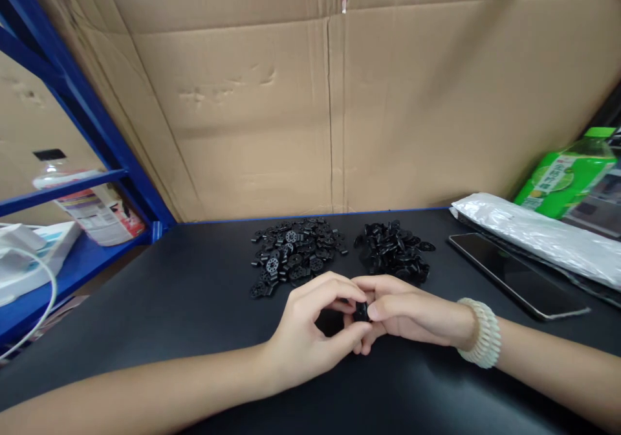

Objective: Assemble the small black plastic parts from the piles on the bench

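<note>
Between the fingertips of both hands is a small black plastic part (361, 311), partly covered by fingers. My left hand (317, 325) pinches it from the left with thumb and fingers. From the right, my right hand (400, 309) grips the same part, its thumb pressed against it. Just beyond the hands lies a pile of black plastic pieces with round, holed discs (295, 250). To its right sits a second pile of thin, dark, glossy pieces (395, 250).
A smartphone (517, 273) lies right of the piles, beside a silvery plastic package (538, 234) and a green bottle (565, 176). On the left, a blue shelf frame (138, 195) holds a labelled bottle (97, 208) and a white power strip (39, 254). Cardboard (242, 118) walls the back.
</note>
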Demonstrator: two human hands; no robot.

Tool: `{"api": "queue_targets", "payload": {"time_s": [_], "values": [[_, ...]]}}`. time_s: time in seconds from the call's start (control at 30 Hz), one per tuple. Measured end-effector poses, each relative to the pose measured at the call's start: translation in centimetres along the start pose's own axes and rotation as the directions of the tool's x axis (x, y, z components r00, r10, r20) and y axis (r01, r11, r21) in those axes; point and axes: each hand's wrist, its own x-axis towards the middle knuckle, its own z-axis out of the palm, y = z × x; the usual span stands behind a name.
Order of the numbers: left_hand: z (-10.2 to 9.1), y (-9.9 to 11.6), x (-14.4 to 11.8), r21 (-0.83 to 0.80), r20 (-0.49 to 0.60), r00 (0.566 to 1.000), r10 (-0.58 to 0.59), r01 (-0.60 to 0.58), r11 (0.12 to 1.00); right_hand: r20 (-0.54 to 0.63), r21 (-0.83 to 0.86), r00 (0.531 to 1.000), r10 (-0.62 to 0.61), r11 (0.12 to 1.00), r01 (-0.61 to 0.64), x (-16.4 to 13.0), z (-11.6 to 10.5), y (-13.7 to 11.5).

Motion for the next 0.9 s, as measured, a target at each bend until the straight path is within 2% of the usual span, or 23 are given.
{"api": "queue_targets", "payload": {"time_s": [0.13, 0.27, 0.67, 0.9], "values": [[-0.02, 0.08, 0.19, 0.029, 0.011, 1.000, -0.014, 0.014, 0.999, -0.044, 0.005, 0.999, 0.004, 1.000, -0.004, 0.22, -0.02, 0.18], [-0.03, 0.04, 0.30, 0.082, 0.015, 0.999, 0.028, -0.029, 0.996, -0.024, 0.019, 1.000, -0.016, 1.000, 0.016, 0.12, -0.19, 0.24], [0.22, 0.34, 0.58, 0.027, 0.047, 0.998, 0.047, -0.048, 0.998, -0.058, -0.006, 0.998, -0.003, 1.000, 0.003, 0.04, 0.35, -0.22], [0.18, 0.12, 0.58, 0.018, 0.035, 0.998, 0.043, -0.044, 0.999, -0.007, 0.028, 1.000, -0.006, 1.000, 0.006, 0.03, 0.05, -0.16]]}}
